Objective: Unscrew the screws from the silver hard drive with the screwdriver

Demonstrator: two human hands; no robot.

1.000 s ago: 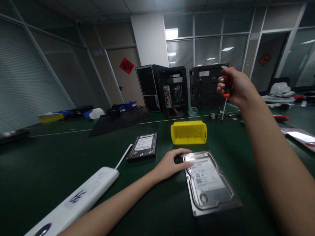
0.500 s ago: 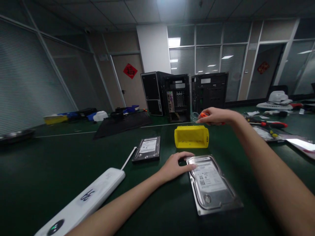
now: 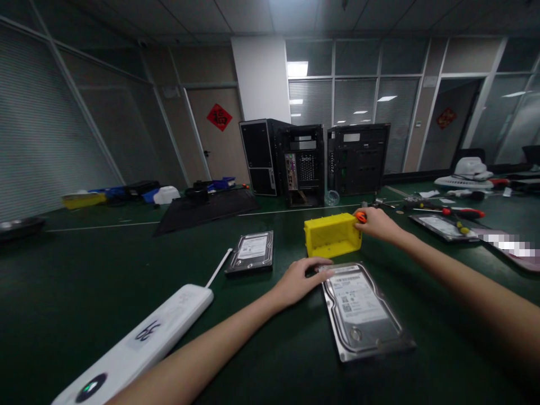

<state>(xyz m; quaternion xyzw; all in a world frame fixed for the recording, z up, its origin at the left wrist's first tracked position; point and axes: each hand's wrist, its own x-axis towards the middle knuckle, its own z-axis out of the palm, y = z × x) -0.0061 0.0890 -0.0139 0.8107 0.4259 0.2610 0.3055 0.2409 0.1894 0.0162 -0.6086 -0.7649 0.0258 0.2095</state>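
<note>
My left hand (image 3: 300,279) lies on the green table with its fingers spread, fingertips touching the top left corner of a silver hard drive (image 3: 363,309) that lies label-up. My right hand (image 3: 377,223) is closed round an orange-handled screwdriver (image 3: 360,216), of which only the handle end shows. That hand rests against the right end of a small yellow plastic bin (image 3: 332,235) just beyond the drive. A second, darker hard drive (image 3: 252,252) lies to the left of the bin.
A white power strip (image 3: 139,342) with its cable lies at the near left. Two open black computer cases (image 3: 304,160) stand at the back. A black panel (image 3: 206,209) lies flat behind. More screwdrivers (image 3: 462,213) and another drive (image 3: 441,226) lie at the right.
My right hand came down from head height with the screwdriver and now sits at the yellow bin's right end, which has turned slightly. My left hand stayed on the drive's corner.
</note>
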